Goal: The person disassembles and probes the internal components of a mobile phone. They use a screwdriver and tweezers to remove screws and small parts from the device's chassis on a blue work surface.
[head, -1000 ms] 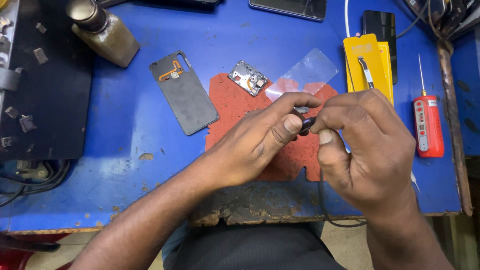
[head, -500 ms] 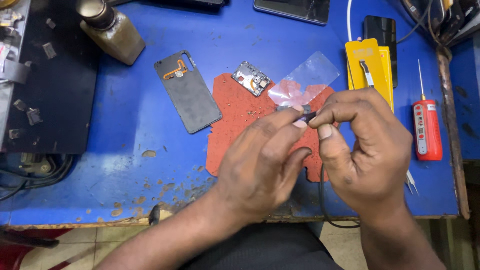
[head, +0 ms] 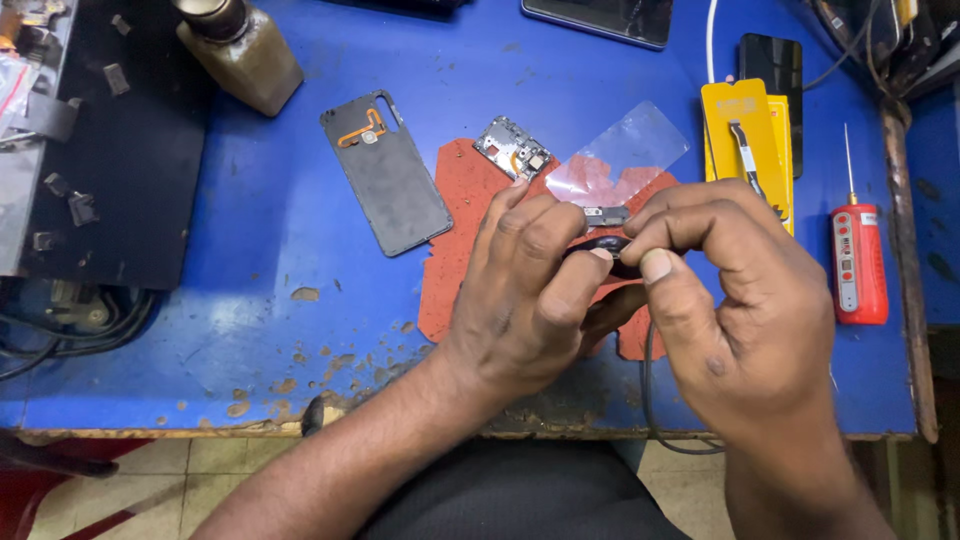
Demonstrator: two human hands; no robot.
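Observation:
My left hand (head: pixel 525 300) and my right hand (head: pixel 735 300) meet over a red mat (head: pixel 465 215) on the blue table (head: pixel 250 330). Both pinch a small black part (head: pixel 603 250) between thumbs and fingertips. A thin black cable (head: pixel 648 400) hangs from it towards the table's front edge. A small grey metal piece (head: pixel 606 214) lies just behind my fingertips. Nearby are a dark phone back cover (head: pixel 385 170), a small circuit board (head: pixel 512 148) and a clear film sheet (head: pixel 622 152).
A yellow card with a slim tool (head: pixel 745 130) and a red electric screwdriver (head: pixel 858 262) lie at the right. A bottle (head: pixel 240 45) and a black mat with small parts (head: pixel 130 150) sit at the left. Phones (head: pixel 600 15) lie at the back.
My left fingers have curled further over the small black part and both hands have drawn closer together. The things on the table have not moved.

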